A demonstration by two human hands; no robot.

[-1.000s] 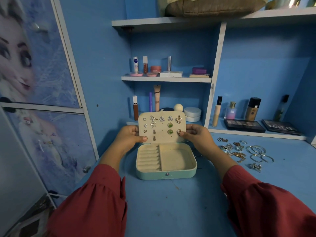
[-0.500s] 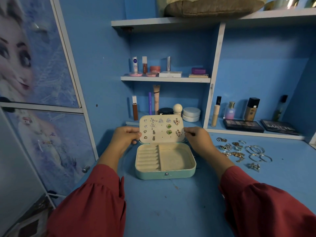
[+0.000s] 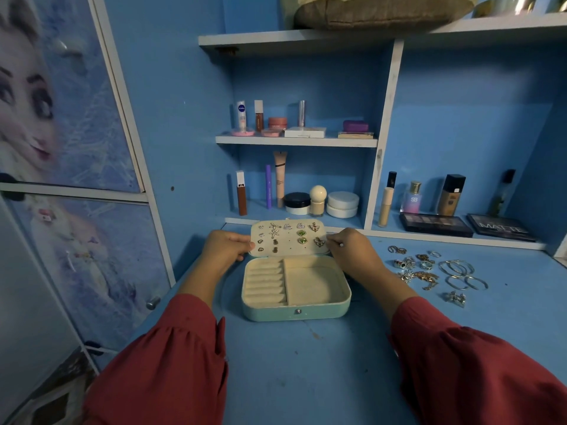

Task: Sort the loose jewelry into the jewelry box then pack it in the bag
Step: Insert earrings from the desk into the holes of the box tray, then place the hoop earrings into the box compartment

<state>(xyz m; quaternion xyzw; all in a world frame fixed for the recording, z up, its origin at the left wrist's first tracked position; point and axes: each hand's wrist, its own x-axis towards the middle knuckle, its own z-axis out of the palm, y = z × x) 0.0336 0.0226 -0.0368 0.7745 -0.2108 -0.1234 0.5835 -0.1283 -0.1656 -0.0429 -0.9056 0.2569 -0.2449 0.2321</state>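
Note:
A mint-green jewelry box (image 3: pixel 296 311) lies open in the middle of the blue desk, its cream tray bare. Its lid (image 3: pixel 288 239) leans back and carries several pinned earrings. My left hand (image 3: pixel 225 248) grips the lid's left edge. My right hand (image 3: pixel 348 246) pinches the lid's right edge. Loose jewelry (image 3: pixel 429 269), made up of rings, hoops and charms, is scattered on the desk to the right of the box. A brown bag (image 3: pixel 383 10) rests on the top shelf.
Shelves behind the box hold cosmetics: bottles, tubes and jars (image 3: pixel 342 204). Two eyeshadow palettes (image 3: pixel 435 223) lie at the back right. A cupboard with printed doors (image 3: pixel 76 148) stands at the left. The desk front (image 3: pixel 306 378) is bare blue board.
The lid has tilted further back and now sits lower. Both hands have moved down with it, still holding its edges.

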